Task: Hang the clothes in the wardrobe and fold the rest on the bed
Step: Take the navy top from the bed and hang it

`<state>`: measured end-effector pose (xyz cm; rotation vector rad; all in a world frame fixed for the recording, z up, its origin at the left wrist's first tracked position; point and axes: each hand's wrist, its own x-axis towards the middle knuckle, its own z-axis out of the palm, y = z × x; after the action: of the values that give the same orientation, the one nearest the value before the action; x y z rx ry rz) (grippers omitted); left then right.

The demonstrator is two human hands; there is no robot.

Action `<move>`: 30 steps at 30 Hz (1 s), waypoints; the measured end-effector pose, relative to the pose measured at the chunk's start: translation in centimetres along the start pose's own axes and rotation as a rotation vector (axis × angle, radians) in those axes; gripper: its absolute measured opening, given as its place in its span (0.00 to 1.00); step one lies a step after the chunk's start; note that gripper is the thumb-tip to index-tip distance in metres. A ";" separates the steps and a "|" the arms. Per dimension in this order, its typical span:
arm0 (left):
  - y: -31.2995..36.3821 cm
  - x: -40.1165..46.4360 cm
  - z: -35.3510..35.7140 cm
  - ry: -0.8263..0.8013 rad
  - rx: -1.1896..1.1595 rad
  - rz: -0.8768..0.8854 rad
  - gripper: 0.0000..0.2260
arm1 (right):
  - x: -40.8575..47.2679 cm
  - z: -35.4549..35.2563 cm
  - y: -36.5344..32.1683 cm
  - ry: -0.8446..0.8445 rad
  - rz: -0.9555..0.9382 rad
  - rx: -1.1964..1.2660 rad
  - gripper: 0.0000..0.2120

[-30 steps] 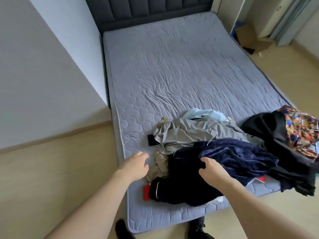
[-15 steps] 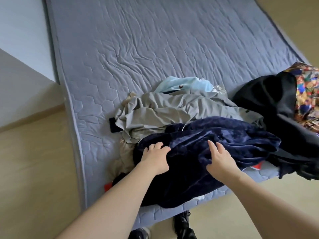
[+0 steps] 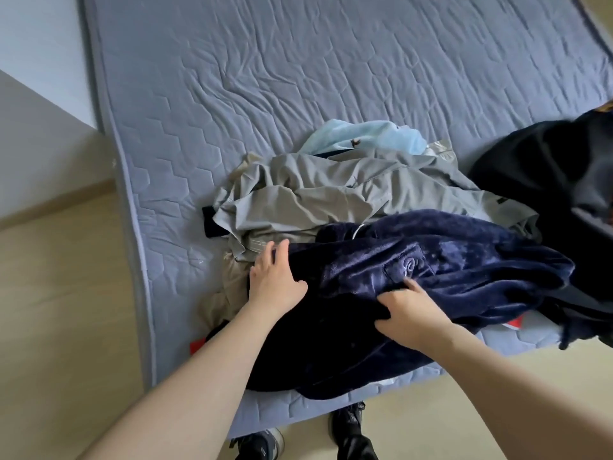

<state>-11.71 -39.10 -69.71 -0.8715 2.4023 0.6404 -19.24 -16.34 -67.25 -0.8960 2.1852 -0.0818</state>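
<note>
Both hands are on the navy velvet garment (image 3: 431, 280), which lies bunched at the lower centre of the frame near the mattress (image 3: 265, 94) edge. The left hand (image 3: 275, 280) rests on its left edge with fingers fairly straight, touching the cloth. The right hand (image 3: 411, 310) pinches a fold of the velvet just below an embroidered pocket (the fingers curl into the pile). Behind the navy piece lies a grey garment (image 3: 331, 194), then a light blue one (image 3: 365, 137); a black garment (image 3: 547, 180) fills the right edge.
</note>
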 end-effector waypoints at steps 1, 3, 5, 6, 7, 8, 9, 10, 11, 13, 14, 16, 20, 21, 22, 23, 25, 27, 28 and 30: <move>-0.4 0.7 -0.3 -0.048 -0.084 -0.101 0.40 | -0.1 -0.1 -0.3 -0.037 0.002 0.046 0.07; -1.4 1.7 -0.6 -0.138 -0.228 -0.270 0.41 | -0.3 -0.2 -0.6 -0.058 0.002 0.048 0.07; -2.4 2.1 -0.4 -0.222 -0.232 -0.297 0.33 | -0.3 -1.1 -0.6 -0.068 0.024 0.045 0.11; -2.8 2.1 -0.4 -0.261 -0.235 -0.267 0.25 | -0.1 -1.7 -0.6 -0.081 0.040 0.063 0.14; -3.2 2.1 -0.2 -0.279 -0.263 -0.220 0.17 | 0.0 -2.4 -0.6 -0.098 0.052 0.084 0.17; -3.4 1.8 -0.2 -0.277 -0.298 -0.164 0.10 | 0.3 -3.0 -0.5 -0.110 0.064 0.109 0.21; -3.7 1.4 -0.1 -0.255 -0.321 -0.111 0.08 | 0.7 -3.4 -0.5 -0.112 0.074 0.133 0.25; -4.0 0.8 -0.3 -0.217 -0.329 -0.064 0.09 | 1.3 -3.5 -0.4 -0.102 0.089 0.171 0.29; -4.2 0.1 -0.5 -0.167 -0.339 -0.029 0.11 | 1.9 -3.5 -0.5 -0.069 0.115 0.232 0.32; -4.3 -2.2 -1.6 -0.038 -0.447 0.004 0.09 | 3.2 -3.2 -0.8 0.057 0.188 0.387 0.35; -4.5 -3.3 -2.3 0.034 -0.505 0.009 0.08 | 3.7 -3.1 -1.0 0.124 0.232 0.410 0.37; -5.1 -4.9 -3.8 0.155 -0.610 -0.024 0.10 | 4.5 -3.1 -1.0 0.183 0.293 0.232 0.40; -7.0 -5.4 -5.2 0.261 -0.740 -0.089 0.05 | 5.7 -3.3 -1.4 0.013 0.156 -0.159 0.23; -7.1 -5.4 -5.8 0.260 -0.762 -0.106 0.05 | 5.8 -3.5 -2.1 -0.018 0.124 -0.139 0.18; -7.2 -5.1 -6.4 0.248 -0.786 -0.122 0.05 | 6.0 -3.8 -2.8 -0.013 0.133 -0.046 0.13; -7.5 -5.0 -7.2 0.221 -0.796 -0.146 0.06 | 6.0 -4.4 -3.6 0.016 0.170 0.095 0.10; -8.1 -4.6 -8.4 0.143 -0.774 -0.220 0.06 | 5.9 -5.6 -4.9 0.103 0.229 0.299 0.06; -8.7 -4.9 -9.9 0.086 -0.761 -0.274 0.04 | 5.6 -6.8 -6.3 0.177 0.204 0.332 0.06; -8.9 -5.4 -10.9 0.080 -0.775 -0.290 0.02 | 5.4 -7.5 -7.1 0.194 0.182 0.345 0.05; -8.8 -6.6 -13.5 0.095 -0.833 -0.323 0.04 | 4.5 -9.3 -9.1 0.234 0.146 0.417 0.04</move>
<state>-5.19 -49.98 -57.70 -1.5967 1.9641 1.5239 -22.32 -27.94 -60.58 -0.5098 2.3167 -0.5740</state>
